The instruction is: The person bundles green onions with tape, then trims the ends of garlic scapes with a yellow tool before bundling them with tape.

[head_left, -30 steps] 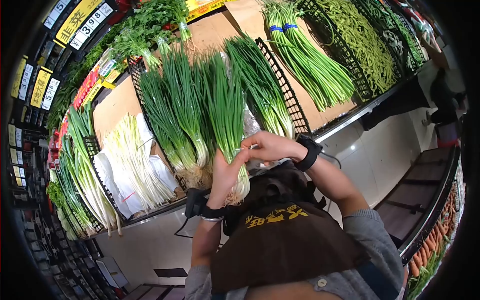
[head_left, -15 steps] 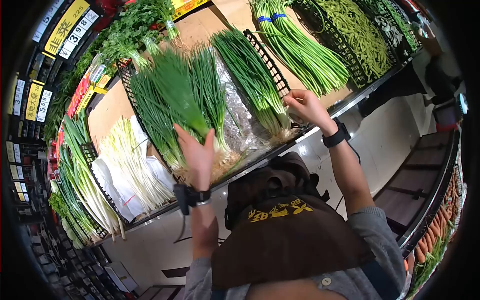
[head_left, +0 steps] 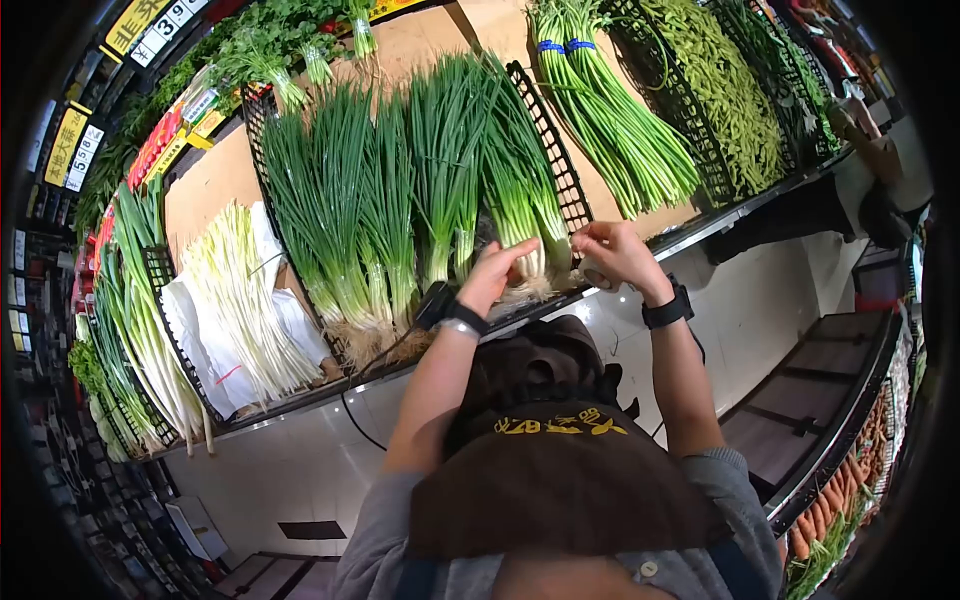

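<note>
Several bunches of green scallions (head_left: 335,200) lie in a black plastic crate, white root ends towards me. My left hand (head_left: 492,272) is at the white stem ends of the right-hand scallion bunch (head_left: 515,215). Its thumb is spread from the fingers and reaches over the stems; it seems to touch them without closing. By the crate's front right corner my right hand (head_left: 618,255) is closed, thumb and forefinger pinched together. Under its fingers shows a pale, roll-shaped thing (head_left: 598,278), partly hidden.
Garlic shoots (head_left: 610,120) with blue bands lie right of the crate (head_left: 548,145), green pods (head_left: 725,90) beyond. Pale yellow chives (head_left: 250,300) rest on white paper to the left. Price signs (head_left: 75,145) hang far left. Another person (head_left: 850,205) stands at the right.
My left hand has moved right, from the middle of the crate to the right-hand bunch. The scallion bunch it carried now lies in the crate, over the previously bare plastic. My right hand stays pinched.
</note>
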Motion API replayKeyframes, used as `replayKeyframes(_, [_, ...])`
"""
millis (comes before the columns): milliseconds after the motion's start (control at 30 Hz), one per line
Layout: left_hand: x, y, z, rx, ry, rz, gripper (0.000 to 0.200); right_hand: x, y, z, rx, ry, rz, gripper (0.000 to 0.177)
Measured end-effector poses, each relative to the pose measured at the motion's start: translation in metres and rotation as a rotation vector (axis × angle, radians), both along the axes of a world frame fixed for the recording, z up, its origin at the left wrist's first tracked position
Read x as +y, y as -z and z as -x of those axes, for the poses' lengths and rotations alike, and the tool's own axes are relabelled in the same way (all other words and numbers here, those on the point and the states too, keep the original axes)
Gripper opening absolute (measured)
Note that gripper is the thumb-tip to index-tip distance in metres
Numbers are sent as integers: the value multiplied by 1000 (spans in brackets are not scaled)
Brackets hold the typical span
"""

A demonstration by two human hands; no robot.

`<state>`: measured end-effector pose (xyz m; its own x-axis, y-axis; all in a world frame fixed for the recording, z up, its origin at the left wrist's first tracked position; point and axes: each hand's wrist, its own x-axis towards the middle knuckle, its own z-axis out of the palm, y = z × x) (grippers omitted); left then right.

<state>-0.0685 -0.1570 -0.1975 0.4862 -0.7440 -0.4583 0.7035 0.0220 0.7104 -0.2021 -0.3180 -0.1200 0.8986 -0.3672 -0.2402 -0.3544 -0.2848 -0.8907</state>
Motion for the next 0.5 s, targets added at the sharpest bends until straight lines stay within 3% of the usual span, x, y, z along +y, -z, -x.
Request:
replayKeyframes(67, [15, -10, -5, 256, -134, -56, 44, 15, -23, -6, 102, -117, -208, 44])
replayKeyframes(100, [21, -34, 2, 254, -180, -131, 45, 21, -23, -12, 124, -188, -288, 51])
replayKeyframes(133, [25, -35, 4, 256, -182, -136, 45, 32, 3, -23, -103, -258, -197, 54])
replayKeyframes(200, [26, -38, 6, -368, -88, -162, 43, 44, 10, -37, 86, -346, -270, 48])
replayKeyframes(233, [29, -41, 2, -363, -111, -132, 38, 43, 10, -39, 82, -350, -264, 48])
replayKeyframes(300, [46, -54, -12, -298, -112, -104, 31, 45, 14, -42, 92, -138, -615, 37])
replayKeyframes(367, [75, -80, -30, -236, -100, -47, 32, 37, 3, -38, 139, -76, -593, 30])
replayKeyframes(500, [84, -55, -26, -300, 121, -126, 33, 35, 8, -41, 138, -88, -481, 28])
